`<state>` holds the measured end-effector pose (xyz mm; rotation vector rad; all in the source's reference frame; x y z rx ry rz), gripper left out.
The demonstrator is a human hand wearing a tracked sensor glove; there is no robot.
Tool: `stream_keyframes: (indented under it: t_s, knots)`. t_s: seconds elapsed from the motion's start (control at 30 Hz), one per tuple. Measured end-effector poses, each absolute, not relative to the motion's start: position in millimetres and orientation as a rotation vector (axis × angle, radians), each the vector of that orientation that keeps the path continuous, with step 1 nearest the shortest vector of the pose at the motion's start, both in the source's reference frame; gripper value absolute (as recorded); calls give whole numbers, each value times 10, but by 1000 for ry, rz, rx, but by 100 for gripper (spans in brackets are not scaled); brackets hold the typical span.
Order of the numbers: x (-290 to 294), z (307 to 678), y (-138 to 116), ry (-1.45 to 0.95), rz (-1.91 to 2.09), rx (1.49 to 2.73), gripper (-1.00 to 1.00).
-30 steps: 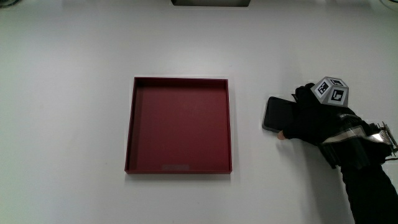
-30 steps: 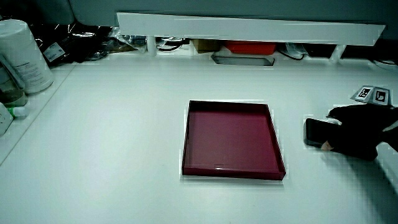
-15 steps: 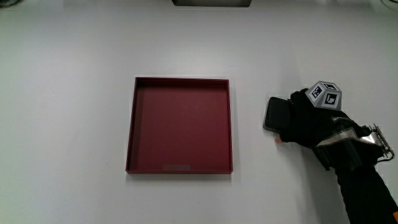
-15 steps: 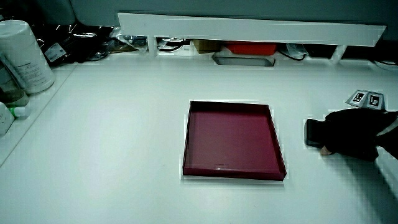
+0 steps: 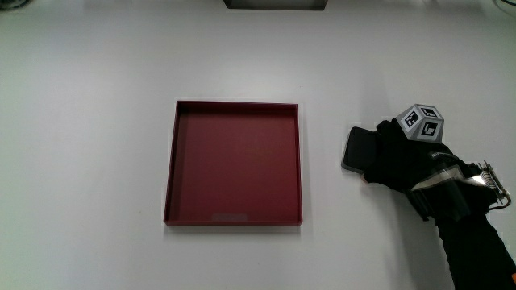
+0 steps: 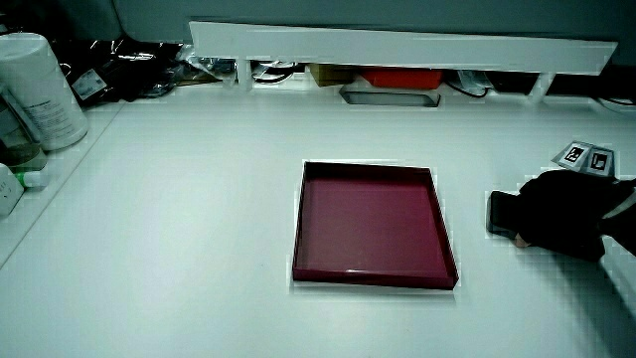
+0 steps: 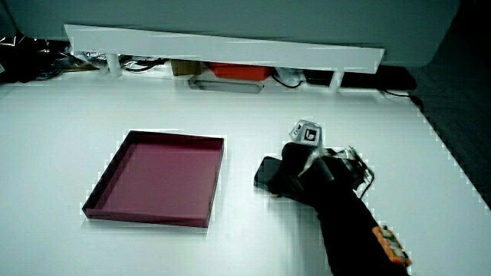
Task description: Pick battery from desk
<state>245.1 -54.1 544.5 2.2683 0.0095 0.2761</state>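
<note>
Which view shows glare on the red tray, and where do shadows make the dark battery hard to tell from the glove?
In a side view, a pale sheen lies along the red tray's floor near its nearer wall; the main view shows the tray evenly matt. In every view the battery merges with the hand lying over it, since both are dark; only its uncovered end, toward the tray, stands out.

Black-gloved hand (image 5: 397, 159) with grey patterned cube (image 5: 422, 122), black sleeve, perhaps a metal clip at the wrist.
</note>
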Motion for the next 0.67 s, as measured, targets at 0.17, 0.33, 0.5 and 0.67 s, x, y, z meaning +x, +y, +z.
stream_keyframes:
  t_s: [0.17,0.33,0.5,0.67]
  knots:
    - [2424,5403,-586,-8,307,2277,100]
    - [2134,4985,-723,-96,308,2352,100]
    - [1704,4624,-753,-236,314,2399,100]
    - [1269,4494,-739,-375,346,2387,100]
